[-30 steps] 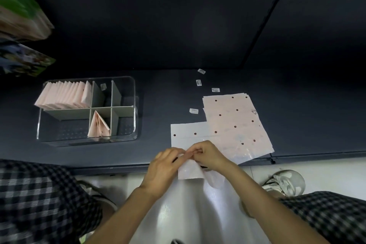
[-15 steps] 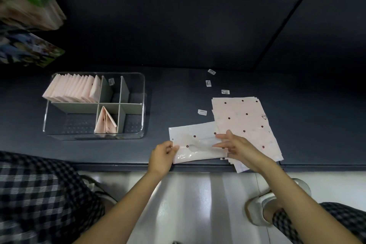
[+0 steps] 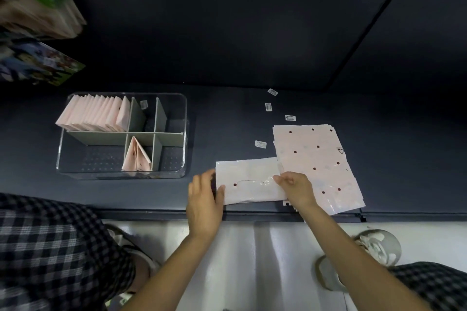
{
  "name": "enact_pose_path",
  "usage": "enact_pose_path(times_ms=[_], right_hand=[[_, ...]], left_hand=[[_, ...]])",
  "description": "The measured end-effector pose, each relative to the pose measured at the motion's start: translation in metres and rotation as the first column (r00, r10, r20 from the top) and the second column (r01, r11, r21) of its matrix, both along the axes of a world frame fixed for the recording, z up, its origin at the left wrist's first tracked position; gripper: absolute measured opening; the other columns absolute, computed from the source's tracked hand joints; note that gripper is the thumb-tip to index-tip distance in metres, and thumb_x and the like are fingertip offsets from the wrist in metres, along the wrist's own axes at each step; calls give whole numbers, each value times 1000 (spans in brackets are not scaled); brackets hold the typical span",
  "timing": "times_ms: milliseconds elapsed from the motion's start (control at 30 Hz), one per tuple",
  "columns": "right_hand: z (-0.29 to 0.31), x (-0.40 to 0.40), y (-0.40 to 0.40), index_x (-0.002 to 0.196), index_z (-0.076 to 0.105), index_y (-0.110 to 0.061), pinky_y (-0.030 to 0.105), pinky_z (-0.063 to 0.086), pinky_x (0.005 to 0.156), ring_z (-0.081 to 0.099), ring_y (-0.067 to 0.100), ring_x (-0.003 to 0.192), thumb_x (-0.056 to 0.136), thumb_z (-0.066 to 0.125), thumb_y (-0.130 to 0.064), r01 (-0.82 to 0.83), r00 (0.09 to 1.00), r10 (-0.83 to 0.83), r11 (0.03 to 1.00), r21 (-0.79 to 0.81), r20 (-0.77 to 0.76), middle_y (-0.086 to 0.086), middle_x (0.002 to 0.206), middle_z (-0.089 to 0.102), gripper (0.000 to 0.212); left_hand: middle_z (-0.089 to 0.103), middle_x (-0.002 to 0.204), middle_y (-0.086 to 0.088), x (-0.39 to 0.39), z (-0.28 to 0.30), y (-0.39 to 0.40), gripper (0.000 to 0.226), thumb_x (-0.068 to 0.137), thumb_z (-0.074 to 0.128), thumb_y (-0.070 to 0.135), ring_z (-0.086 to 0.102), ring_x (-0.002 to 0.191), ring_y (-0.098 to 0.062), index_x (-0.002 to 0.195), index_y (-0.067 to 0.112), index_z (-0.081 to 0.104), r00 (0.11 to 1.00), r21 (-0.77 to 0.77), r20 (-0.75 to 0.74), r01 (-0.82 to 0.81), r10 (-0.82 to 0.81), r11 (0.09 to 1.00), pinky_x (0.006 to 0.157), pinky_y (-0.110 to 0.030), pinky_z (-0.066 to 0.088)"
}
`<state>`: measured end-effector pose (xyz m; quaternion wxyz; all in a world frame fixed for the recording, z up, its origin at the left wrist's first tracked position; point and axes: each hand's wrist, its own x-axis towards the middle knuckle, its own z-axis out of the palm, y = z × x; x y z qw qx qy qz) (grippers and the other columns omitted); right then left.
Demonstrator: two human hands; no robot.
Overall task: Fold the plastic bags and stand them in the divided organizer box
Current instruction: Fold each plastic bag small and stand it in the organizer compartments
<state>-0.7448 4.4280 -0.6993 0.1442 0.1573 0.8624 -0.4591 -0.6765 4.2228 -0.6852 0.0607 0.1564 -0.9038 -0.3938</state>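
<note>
Presently: half-folded bag (image 3: 250, 182) lay flat on counter (image 3: 151, 197) near front edge, touching stack of flat bags (image 3: 318, 159). Left hand (image 3: 204, 199) gripped its left end, thumb on top. Right hand (image 3: 295, 189) had curled fingers on right end; pinch or press, could not tell. Organizer box (image 3: 185, 134) stood well left, row of folded bags (image 3: 93, 113) upright in rear-left compartment.
</note>
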Motion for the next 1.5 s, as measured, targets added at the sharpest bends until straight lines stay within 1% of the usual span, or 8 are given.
enact_pose_path(times_ms=[100,233,367,467,833,1100,1400,1500], right_hand=[[-3,-5,-4,73,62,-13,25,39,67,50,19,69,88,63,-24,2,1000,-3,999,50,20,-9,62,52,19],[-4,-10,-5,69,57,-14,26,38,69,49,23,72,90,60,-25,-13,998,7,994,105,61,-9,59,46,24],[-4,-11,-6,85,64,-10,25,37,73,51,22,82,91,59,-28,-9,997,0,993,119,75,0,81,56,20],[-4,-13,-7,82,57,-13,24,35,73,51,21,84,92,57,-30,-9,997,-2,988,154,72,2,88,57,20],[6,5,-17,110,59,-13,30,42,78,59,26,97,91,54,-43,118,993,-115,979,164,-30,2,96,63,35],[8,26,-11,123,49,-12,41,47,78,60,30,82,89,61,-31,-61,986,114,929,364,-125,3,69,62,41],[2,28,-13,121,54,-14,37,39,82,52,28,97,93,56,-28,-68,973,182,814,577,-143,8,93,67,31],[8,39,-23,116,63,-9,40,42,85,56,32,100,90,61,-21,-49,887,320,784,619,-334,12,108,64,29]], left_hand=[[60,120,-4,14,-1,2,39,82,70,15,56,111,-25,120,13,60,930,-272,-120,305,-346,913,90,-35,48],[50,140,-5,27,-8,17,68,79,68,48,45,131,-21,133,10,53,780,-531,136,578,-611,620,107,-41,37],[-5,157,-7,27,-19,13,82,94,36,58,-8,144,-21,148,11,-2,728,-512,359,677,-584,529,117,-49,-5],[-33,149,-3,25,-25,7,80,96,20,59,-36,134,-18,139,13,-30,697,-491,412,713,-588,501,110,-41,-24],[-38,145,-15,24,-29,6,82,93,16,65,-39,132,-27,138,19,-35,679,-516,464,730,-569,449,113,-38,-20],[-43,141,-19,26,-33,9,84,92,16,66,-37,134,-30,138,20,-37,692,-548,469,715,-549,433,114,-41,-19],[-38,143,-21,23,-34,11,84,91,20,67,-34,134,-32,140,25,-33,688,-561,487,719,-538,410,114,-44,-15],[-39,141,-22,23,-33,12,85,90,21,68,-35,133,-33,141,24,-31,682,-566,499,724,-535,395,114,-45,-16]])
